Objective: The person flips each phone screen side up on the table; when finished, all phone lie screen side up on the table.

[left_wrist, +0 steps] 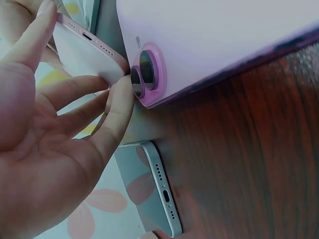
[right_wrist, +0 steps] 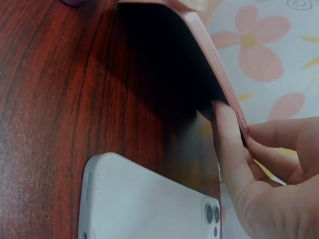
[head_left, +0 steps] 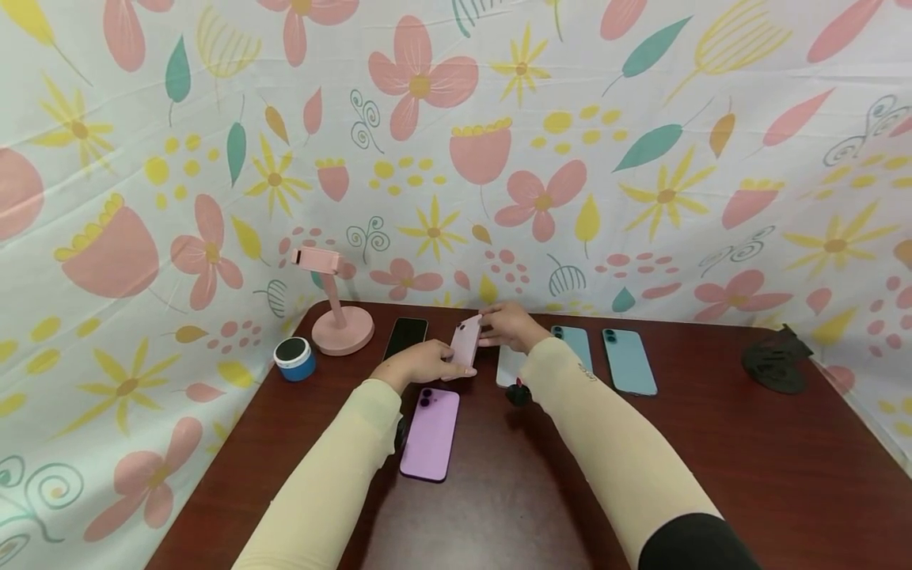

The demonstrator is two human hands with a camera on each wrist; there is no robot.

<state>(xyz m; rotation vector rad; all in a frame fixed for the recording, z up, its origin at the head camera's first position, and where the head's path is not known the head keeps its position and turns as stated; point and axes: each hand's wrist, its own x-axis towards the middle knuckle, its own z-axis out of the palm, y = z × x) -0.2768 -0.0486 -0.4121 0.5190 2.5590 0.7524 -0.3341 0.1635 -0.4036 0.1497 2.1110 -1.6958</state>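
Currently | left grip (head_left: 416,365), right grip (head_left: 511,325) hold pink phone (head_left: 465,345) | sleeve mark (head_left: 587,372) illegible

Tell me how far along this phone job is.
Partway, it seems. Looks done: the black phone, white phone and two blue phones lie in a rough row at the back. In hand: the pink phone, tilted, held by the left hand and right hand between the black and white ones. Remaining, I'd guess: laying the pink phone down, and maybe moving the purple phone, which lies in front of that row.
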